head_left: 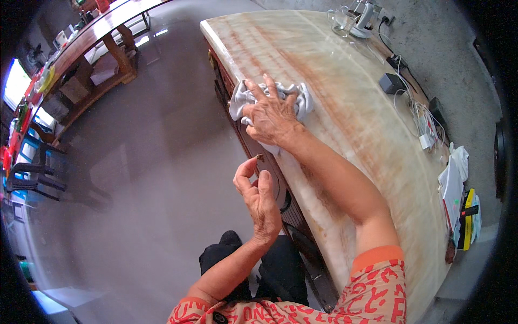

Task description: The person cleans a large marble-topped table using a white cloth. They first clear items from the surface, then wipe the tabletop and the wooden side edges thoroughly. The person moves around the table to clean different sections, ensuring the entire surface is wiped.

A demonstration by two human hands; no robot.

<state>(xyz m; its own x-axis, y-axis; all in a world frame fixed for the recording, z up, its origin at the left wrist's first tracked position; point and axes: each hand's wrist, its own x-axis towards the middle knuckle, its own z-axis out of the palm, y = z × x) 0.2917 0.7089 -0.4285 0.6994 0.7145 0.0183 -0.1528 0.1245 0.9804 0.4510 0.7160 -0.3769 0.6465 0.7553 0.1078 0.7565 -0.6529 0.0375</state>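
Observation:
My right hand [272, 116] presses down on a crumpled pale grey cloth [303, 100], its fingers spread over and gripping the folds. The cloth lies on the marble-topped cabinet [388, 146], close to its left edge, with a bit hanging near the rim. My left hand [258, 202] hovers beside the cabinet's dark wooden front, thumb and fingers apart, holding nothing that I can see. A small brown piece [260, 157] shows at its index fingertip; whether it is touched or belongs to the cabinet front, I cannot tell.
At the far end stand a glass jug [341, 22] and a white appliance [367, 19]. Along the right edge lie a dark grey box [392, 83], tangled white cables [423, 116], and papers [452, 183]. A black chair [38, 175] and a long wooden table [91, 38] are at left.

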